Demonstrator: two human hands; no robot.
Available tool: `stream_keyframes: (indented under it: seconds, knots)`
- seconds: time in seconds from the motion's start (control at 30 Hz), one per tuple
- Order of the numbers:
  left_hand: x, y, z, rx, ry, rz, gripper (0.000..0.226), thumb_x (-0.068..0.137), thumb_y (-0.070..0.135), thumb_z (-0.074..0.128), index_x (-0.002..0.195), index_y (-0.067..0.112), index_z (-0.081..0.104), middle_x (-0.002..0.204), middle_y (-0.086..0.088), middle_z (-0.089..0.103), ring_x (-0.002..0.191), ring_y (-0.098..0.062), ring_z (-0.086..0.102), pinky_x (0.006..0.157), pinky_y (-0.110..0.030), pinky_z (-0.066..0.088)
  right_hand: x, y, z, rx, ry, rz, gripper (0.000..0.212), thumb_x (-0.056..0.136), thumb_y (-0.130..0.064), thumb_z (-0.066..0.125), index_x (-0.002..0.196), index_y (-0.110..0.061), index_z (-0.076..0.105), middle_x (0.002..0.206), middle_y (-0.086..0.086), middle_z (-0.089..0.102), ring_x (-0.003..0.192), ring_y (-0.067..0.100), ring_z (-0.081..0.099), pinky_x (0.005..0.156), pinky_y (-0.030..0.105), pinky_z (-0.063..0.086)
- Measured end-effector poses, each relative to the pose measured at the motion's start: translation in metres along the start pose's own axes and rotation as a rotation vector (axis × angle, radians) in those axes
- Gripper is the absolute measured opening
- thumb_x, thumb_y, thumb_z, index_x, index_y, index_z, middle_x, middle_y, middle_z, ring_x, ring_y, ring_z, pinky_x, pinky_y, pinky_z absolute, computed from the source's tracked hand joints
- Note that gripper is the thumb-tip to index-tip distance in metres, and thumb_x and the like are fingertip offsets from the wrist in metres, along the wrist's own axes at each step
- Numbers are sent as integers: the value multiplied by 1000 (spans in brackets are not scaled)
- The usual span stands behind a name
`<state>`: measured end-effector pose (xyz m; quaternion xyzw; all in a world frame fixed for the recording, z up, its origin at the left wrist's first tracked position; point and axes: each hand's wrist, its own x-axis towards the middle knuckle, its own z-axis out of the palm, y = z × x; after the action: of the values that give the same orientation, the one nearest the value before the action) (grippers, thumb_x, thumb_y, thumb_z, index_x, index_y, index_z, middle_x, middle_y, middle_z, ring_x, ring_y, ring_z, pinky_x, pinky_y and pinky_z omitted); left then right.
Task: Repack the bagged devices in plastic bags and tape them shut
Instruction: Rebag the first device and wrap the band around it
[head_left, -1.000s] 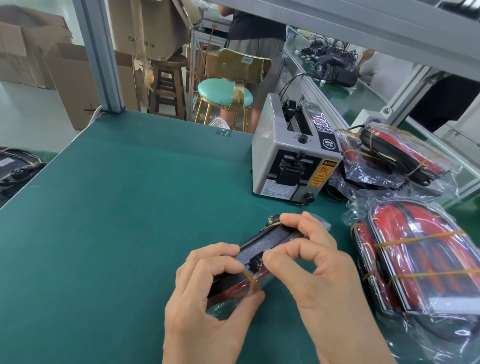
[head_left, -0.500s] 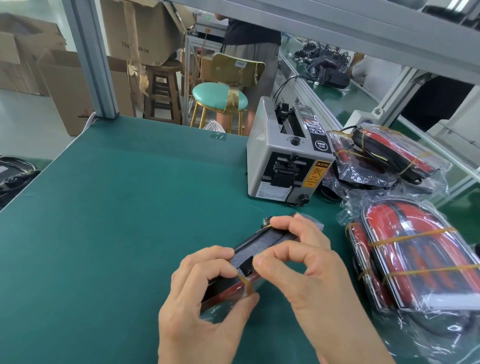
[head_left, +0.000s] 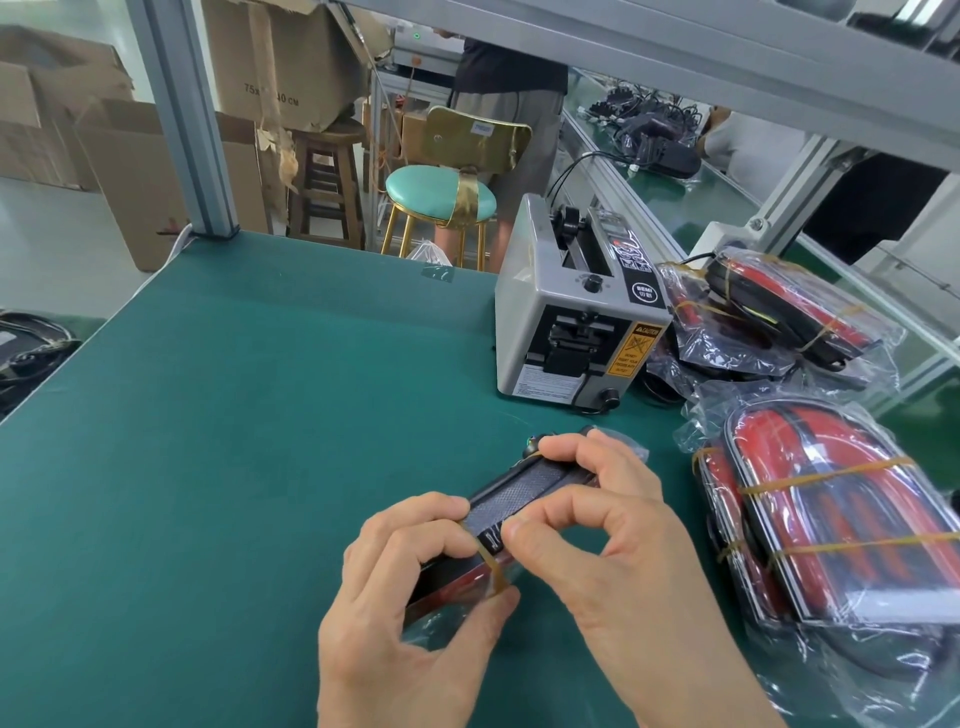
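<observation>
A long black and red device (head_left: 514, 499) in a clear plastic bag stands on edge on the green table (head_left: 234, 441). A tan rubber band (head_left: 491, 566) runs round its near end. My left hand (head_left: 410, 597) grips that near end, thumb under the bag and fingers on top. My right hand (head_left: 608, 530) holds the device farther along, with thumb and forefinger pinching at the band. More bagged red and black devices (head_left: 841, 514) bound with tan bands lie to the right.
A grey automatic tape dispenser (head_left: 576, 317) stands behind the hands, with another pile of bagged devices (head_left: 779, 322) beside it. A teal stool (head_left: 441, 197), a wooden stool (head_left: 327, 182) and cardboard boxes (head_left: 130, 171) are beyond the table's far edge. A person (head_left: 509, 98) stands there.
Both hands keep their hold on the bagged device. My right thumb and forefinger have shifted slightly along the band. The camera has moved a little.
</observation>
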<state>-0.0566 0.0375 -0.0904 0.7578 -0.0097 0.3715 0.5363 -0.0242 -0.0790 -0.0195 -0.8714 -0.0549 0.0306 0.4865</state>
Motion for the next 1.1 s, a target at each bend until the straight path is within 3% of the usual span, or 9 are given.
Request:
stream_keyframes:
  seconds: [0.13,0.33,0.57,0.63,0.77,0.83,0.97,1.1]
  knots:
    - [1,0,0,-25,5,5,34,60,30,78,89,31,59,102,6,65,85,-26,64,62,-31,54,1,1,1,-4,13,0,9,65,-24,74,57,-27,71,115,-36,49,121,-28,20,91,-6,7]
    - [3,1,-1,52,-35,60,30,66,32,73,95,32,66,102,7,62,85,-26,64,67,-31,53,-1,1,3,1,38,-33,12,65,-21,76,57,-29,70,114,-35,51,125,-24,22,99,4,12]
    - [2,5,0,76,-36,50,11,68,33,72,78,29,71,98,0,64,71,-25,62,63,-28,50,-2,2,5,-45,87,-43,18,64,-16,79,53,-23,67,113,-32,51,125,-18,28,97,2,14]
    - [2,6,3,106,-21,52,13,69,33,71,73,21,73,96,-1,64,70,-24,61,61,-29,49,-3,4,7,-58,104,-51,19,62,-16,78,51,-22,65,112,-30,52,123,-17,31,97,3,16]
    - [1,5,3,113,-8,64,15,66,29,72,72,15,72,95,1,64,73,-26,63,66,-37,51,-1,7,-1,18,173,-71,30,65,-2,72,70,-25,54,104,-23,57,109,-7,47,86,2,28]
    - [1,4,3,120,-6,66,15,65,28,72,73,15,71,95,1,65,75,-26,64,68,-39,51,0,7,-3,39,159,-74,30,71,-3,67,77,-30,54,103,-24,57,107,-6,47,85,6,29]
    - [2,5,5,105,27,64,15,66,27,73,70,13,70,92,-2,66,71,-27,64,66,-38,51,-2,5,5,-86,140,-152,27,71,-25,75,81,-33,52,105,-29,51,115,-6,41,103,31,28]
    - [4,8,2,105,-44,62,12,64,32,70,72,23,69,94,1,65,75,-24,63,63,-29,51,1,9,-7,-71,101,-162,26,79,-14,69,84,-35,54,110,-32,49,117,-3,43,106,41,28]
